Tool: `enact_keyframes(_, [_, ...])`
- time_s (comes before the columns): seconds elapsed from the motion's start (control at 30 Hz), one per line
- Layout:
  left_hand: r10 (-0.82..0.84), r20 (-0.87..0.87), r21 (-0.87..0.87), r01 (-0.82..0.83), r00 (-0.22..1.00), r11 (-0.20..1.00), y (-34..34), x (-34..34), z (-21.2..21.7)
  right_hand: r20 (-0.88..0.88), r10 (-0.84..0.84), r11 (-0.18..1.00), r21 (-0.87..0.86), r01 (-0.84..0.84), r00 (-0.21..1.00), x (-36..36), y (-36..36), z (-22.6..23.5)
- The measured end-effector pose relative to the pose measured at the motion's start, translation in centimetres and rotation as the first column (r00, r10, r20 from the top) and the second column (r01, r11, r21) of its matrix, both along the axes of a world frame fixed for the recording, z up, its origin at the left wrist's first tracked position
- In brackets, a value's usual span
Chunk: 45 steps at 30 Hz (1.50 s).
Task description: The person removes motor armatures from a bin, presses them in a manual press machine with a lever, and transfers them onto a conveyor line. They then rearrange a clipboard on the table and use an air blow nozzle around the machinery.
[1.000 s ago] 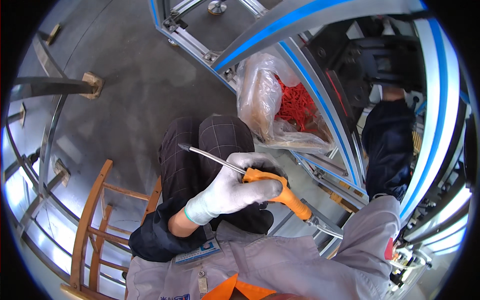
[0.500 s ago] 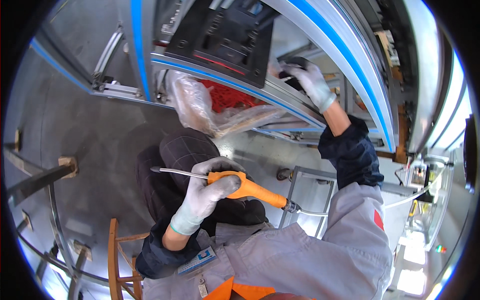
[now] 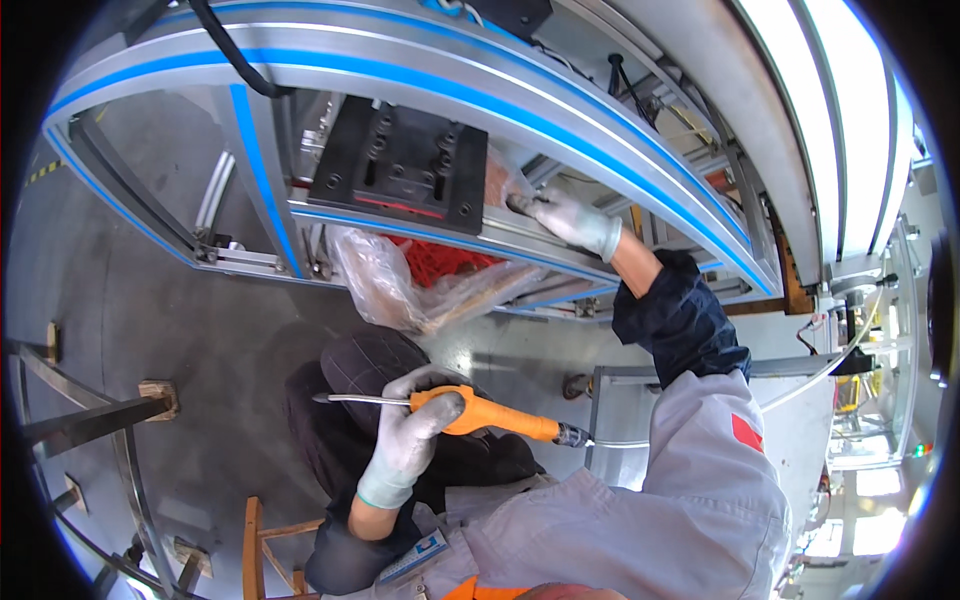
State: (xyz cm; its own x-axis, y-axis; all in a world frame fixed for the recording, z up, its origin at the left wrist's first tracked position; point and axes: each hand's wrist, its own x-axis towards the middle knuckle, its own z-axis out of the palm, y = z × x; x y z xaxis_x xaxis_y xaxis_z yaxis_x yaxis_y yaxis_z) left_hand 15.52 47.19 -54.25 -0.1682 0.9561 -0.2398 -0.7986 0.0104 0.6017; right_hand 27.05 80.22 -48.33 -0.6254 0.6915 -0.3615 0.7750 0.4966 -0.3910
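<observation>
My left hand [image 3: 408,435], in a white glove with dark-smudged fingers, is wrapped round an orange air blow gun [image 3: 500,417]. Its thin metal nozzle points left, and a pale hose leads off its right end. Up at the frame, my gloved right hand [image 3: 575,222] reaches in beside a black fixture plate [image 3: 330,187]. The fingers of that hand are bent together at the edge of a clear plastic bag [image 3: 507,178] with something brownish in it. What they pinch, if anything, is hidden.
Aluminium rails with blue strips [image 3: 400,72] arch over the fixture. Below it hangs an open clear plastic bag [image 3: 375,285] with red stringy pieces [image 3: 440,262] inside. A wooden stool [image 3: 252,550] and a metal rack [image 3: 90,425] stand at the left. A black cable [image 3: 228,50] dangles at top left.
The view has shifted, so the fixture and rails sit lower. My right hand's fingers have drawn together beside the plate. My left hand still holds the blow gun.
</observation>
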Motion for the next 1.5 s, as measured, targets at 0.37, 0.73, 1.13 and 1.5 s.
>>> enact_keyframes(0.37, [0.012, 0.000, 0.026, -0.012, 1.000, 1.000, 1.4, 1.1, -0.9, -0.096, 0.160, 0.987, 0.047, -0.156, 0.982, 0.4, -2.0, 1.5])
enact_keyframes(0.73, [0.073, 0.083, -0.036, -0.070, 0.994, 0.997, 1.3, 2.7, 0.7, 0.063, -0.017, 0.999, -0.038, 0.019, 0.998, -0.3, -1.0, 3.6])
enact_keyframes(1.13, [0.162, -0.095, 0.191, -0.142, 0.982, 0.971, 0.5, 2.5, 1.6, -0.081, 0.040, 0.990, 0.139, -0.029, 0.996, 0.8, -0.4, -1.3])
enact_keyframes(1.5, [0.359, -0.033, 0.167, -0.349, 0.933, 0.922, -1.3, 0.7, 9.4, -0.111, 0.054, 0.992, 0.120, -0.040, 0.992, 1.5, 1.0, -2.4])
